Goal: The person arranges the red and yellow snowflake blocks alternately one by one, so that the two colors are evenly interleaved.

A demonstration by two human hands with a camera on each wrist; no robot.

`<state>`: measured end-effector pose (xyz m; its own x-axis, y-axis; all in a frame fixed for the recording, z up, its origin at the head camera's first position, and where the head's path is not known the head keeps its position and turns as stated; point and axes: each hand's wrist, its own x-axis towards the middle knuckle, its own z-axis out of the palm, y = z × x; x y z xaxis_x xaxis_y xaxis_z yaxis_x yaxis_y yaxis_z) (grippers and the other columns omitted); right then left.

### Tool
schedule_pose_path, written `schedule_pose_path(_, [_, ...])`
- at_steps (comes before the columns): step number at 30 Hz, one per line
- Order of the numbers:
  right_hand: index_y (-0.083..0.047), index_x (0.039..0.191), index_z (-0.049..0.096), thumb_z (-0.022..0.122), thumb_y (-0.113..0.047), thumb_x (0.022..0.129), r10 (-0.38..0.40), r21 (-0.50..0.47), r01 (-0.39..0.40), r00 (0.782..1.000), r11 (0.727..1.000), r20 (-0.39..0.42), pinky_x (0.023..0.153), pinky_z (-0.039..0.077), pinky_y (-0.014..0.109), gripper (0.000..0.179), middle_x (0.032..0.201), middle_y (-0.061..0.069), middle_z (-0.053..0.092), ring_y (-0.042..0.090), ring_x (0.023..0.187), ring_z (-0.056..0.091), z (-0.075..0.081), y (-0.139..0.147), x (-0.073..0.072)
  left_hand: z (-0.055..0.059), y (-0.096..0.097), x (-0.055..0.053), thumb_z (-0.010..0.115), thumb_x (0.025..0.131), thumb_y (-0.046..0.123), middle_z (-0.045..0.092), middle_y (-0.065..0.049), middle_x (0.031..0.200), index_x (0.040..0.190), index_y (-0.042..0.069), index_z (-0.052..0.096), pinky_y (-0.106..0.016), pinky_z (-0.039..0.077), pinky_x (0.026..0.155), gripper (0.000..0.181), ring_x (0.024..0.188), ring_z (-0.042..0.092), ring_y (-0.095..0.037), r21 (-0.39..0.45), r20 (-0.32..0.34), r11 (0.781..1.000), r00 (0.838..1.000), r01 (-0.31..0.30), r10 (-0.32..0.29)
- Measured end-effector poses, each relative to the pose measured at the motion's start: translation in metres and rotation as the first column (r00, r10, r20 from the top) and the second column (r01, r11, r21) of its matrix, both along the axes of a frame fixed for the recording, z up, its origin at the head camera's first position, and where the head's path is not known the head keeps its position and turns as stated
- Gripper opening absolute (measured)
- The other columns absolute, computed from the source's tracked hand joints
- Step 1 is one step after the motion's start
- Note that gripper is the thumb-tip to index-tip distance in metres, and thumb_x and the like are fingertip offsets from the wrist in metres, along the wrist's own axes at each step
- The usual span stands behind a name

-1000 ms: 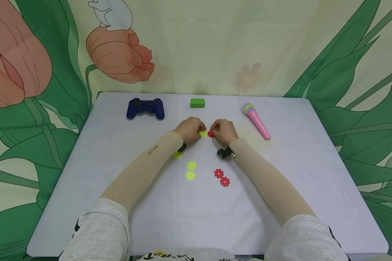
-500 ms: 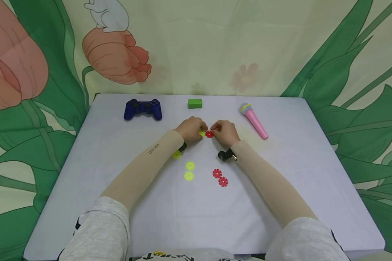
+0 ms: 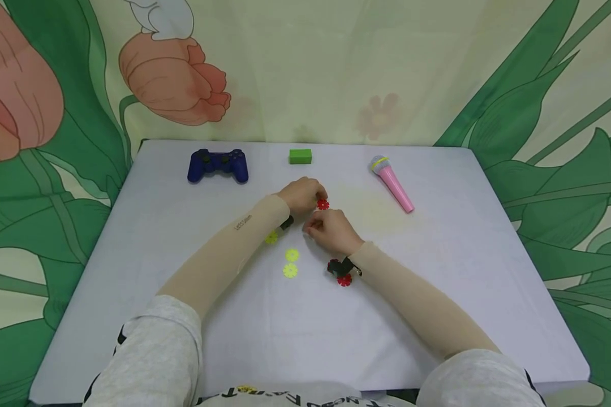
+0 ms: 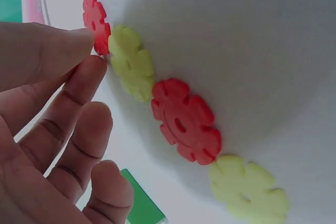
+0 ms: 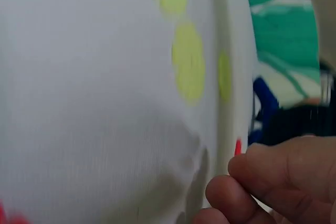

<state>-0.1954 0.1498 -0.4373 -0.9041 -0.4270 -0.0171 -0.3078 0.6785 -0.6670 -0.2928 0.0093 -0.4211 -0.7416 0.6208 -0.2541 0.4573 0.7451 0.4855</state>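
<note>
My left hand is at the far end of a row of notched plastic snowflake discs. Its thumb and index finger pinch the edge of a red snowflake disc. Behind that one the row continues with a yellow disc, a second red disc and another yellow disc. My right hand hangs over the table nearer to me, fingers loosely curled, with nothing seen in its grasp. Two loose yellow discs lie to its lower left. Two loose red discs are partly hidden under the right wrist camera.
A blue game controller is at the back left of the white table. A green block stands at the back middle. To the back right lies a pink toy microphone. A printed cloth backdrop hangs behind.
My right hand has left the red disc at the row's end and come back toward me. My left hand has shifted slightly right, from the yellow disc to that red disc.
</note>
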Motion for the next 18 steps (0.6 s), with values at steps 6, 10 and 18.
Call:
schedule_pose_path(6, [-0.006,0.107,0.079,0.072,-0.008,0.095,0.177,0.027,-0.175,0.981,0.984,-0.08,0.094,0.057,0.035,0.014,0.108,0.005,0.078,0.02,0.103,0.07,0.004,-0.027,0.022,0.0,0.002,-0.004,0.049,0.097,-0.004,0.07,-0.008,0.136,0.132,0.008,0.071,-0.037,0.051,0.11,0.043,0.132,0.061,-0.023,-0.021,-0.012,0.999,1.0,0.027,-0.027])
schedule_pose_path(10, [-0.004,0.118,0.075,0.071,-0.012,0.096,0.253,0.117,-0.237,0.957,0.964,-0.142,0.105,0.052,0.04,0.023,0.12,0.008,0.074,0.026,0.118,0.066,0.006,-0.039,0.033,0.004,0.002,-0.004,0.051,0.097,-0.003,0.07,-0.009,0.134,0.132,0.008,0.071,-0.037,0.05,0.11,0.042,0.131,0.061,-0.024,-0.021,-0.004,0.999,0.999,0.032,-0.032])
schedule_pose_path(18, [-0.008,0.13,0.07,0.073,-0.015,0.097,0.318,0.215,-0.279,0.932,0.936,-0.174,0.105,0.054,0.042,0.034,0.134,0.009,0.07,0.03,0.123,0.065,0.005,-0.053,0.041,0.0,0.002,-0.006,0.051,0.095,-0.003,0.07,-0.008,0.133,0.131,0.009,0.071,-0.035,0.051,0.107,0.043,0.126,0.061,-0.022,-0.018,0.019,1.0,1.0,0.015,-0.015])
